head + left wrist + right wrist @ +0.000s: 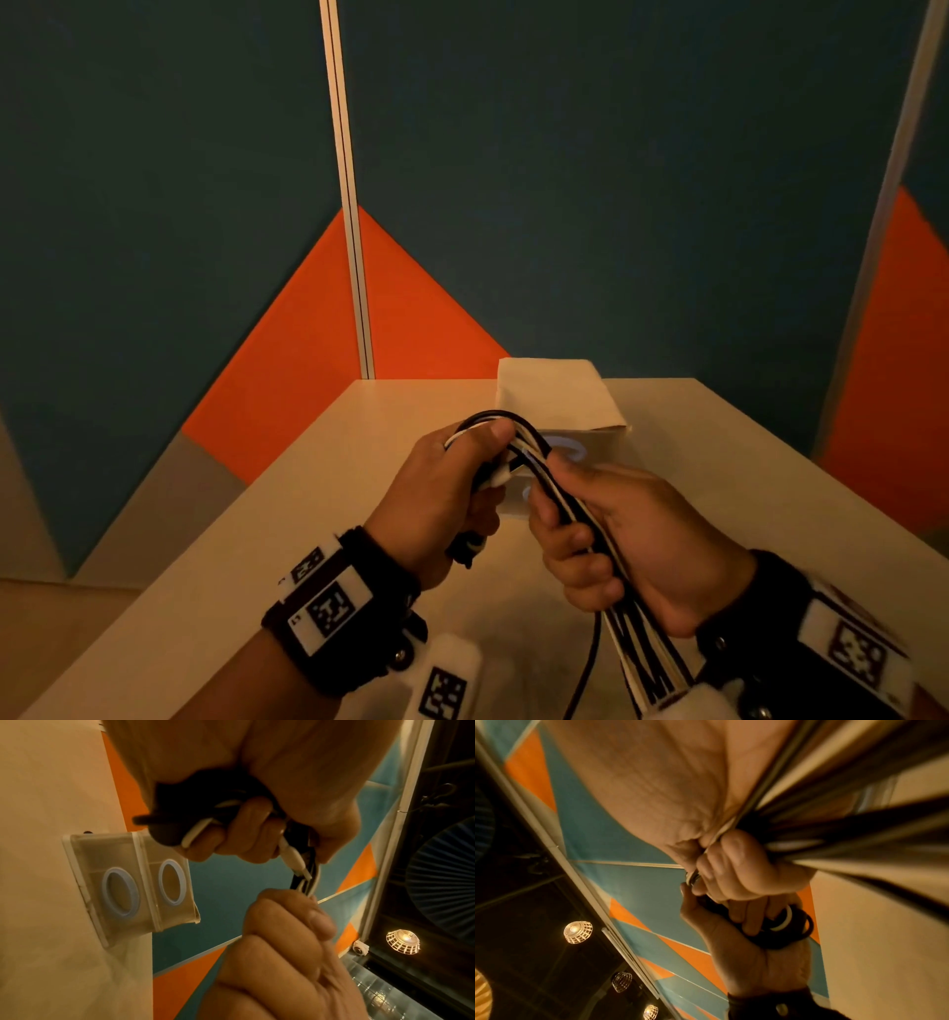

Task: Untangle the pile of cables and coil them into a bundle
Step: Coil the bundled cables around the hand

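A bunch of black and white cables [534,452] is held above the table between both hands. My left hand [452,488] grips the looped end, thumb pressed over the top of the loop; its curled fingers [246,833] wrap the strands and a white plug [295,862] sticks out below them. My right hand [616,545] is closed round the straight run of cables [642,652], which leaves past my wrist toward the bottom edge. In the right wrist view the strands [847,825] pass blurred through my fist, and the left hand's coil [785,923] shows beyond.
A pale box [560,395] with a clear front and two white rings [120,894] stands on the beige table [287,545] just behind the hands. Teal and orange partition walls [287,360] close the table's back and right sides. One thin black cable [590,663] hangs down.
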Available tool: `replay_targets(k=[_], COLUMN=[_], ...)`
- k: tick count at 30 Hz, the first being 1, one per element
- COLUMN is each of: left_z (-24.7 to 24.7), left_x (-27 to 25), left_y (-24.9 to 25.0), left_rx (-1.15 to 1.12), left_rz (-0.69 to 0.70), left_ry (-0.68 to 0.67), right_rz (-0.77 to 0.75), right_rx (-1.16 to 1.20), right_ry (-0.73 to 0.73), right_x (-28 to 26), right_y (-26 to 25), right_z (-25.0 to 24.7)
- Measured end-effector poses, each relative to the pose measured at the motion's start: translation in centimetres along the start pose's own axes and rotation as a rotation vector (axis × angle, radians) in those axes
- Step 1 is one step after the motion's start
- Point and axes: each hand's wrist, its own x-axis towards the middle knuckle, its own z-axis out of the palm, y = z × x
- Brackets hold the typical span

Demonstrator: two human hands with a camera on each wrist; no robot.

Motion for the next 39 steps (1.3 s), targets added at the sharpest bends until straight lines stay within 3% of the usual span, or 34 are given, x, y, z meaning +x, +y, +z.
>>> replay_targets(k=[7, 13, 16, 21, 26, 32, 39], left_z=[0.8, 1.0, 0.9, 1.4, 1.8, 1.6, 1.4], left_x=[-0.3, -0.6, -0.6, -0.7, -1.0, -0.9, -1.0], left_y=[-0.7, -1.2, -1.1, -1.2, -1.3, -1.3, -1.4], left_rx=[0.022, 0.057, 0.060, 0.037, -0.025, -0.095, -0.010], left_rz=[-0.003, 0.043, 0.055, 0.080, 0.032, 0.059, -0.009], left_ry=[0.063, -0.064, -0.099, -0.026, -0.039, 0.013, -0.096], right_rz=[-0.032, -0.043, -0.042, -0.019, -0.007, -0.048, -0.002], right_rx=[-0.074, -0.126, -0.117, -0.049, -0.067, -0.293, -0.490], right_ry=[0.081, 0.198, 0.173, 0.076, 0.019, -0.026, 0.046], right_x=[0.2, 0.4, 0.2, 0.0, -0.4, -0.7, -0.4], right_y=[1.1, 1.6, 1.3, 0.8, 0.3, 0.7, 1.2], right_z=[1.1, 1.7, 1.6, 1.7, 1.8, 1.6, 1.1])
